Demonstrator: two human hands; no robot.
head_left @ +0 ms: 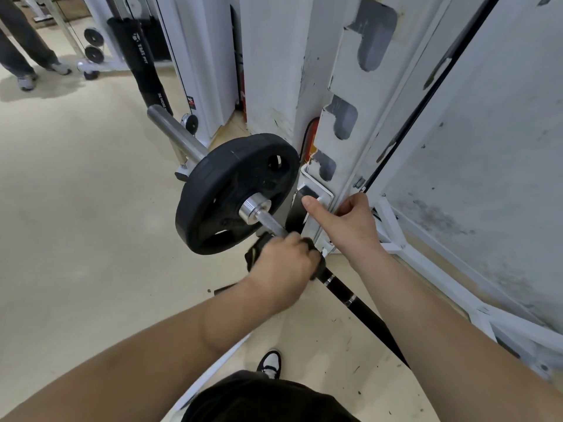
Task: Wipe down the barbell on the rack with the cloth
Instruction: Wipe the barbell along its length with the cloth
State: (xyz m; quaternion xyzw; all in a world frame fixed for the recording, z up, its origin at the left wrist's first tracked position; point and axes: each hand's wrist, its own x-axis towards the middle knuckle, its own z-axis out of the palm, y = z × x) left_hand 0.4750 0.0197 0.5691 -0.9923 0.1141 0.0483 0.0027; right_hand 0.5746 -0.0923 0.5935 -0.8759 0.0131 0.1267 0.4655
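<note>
Low on the rack (356, 159), the barbell (338, 287) rests in its hook, with the plate (225, 193) just beside. The right hand (350, 226) grips the upright, thumb out. The left hand (283, 263) clenches the cloth (256, 252) round the bar. Hard rubbing could roll the bar onto that thumb.

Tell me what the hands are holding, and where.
Left hand grips the cloth around the barbell beside the plate; right hand holds the edge of the rack upright, thumb on the hook.
</note>
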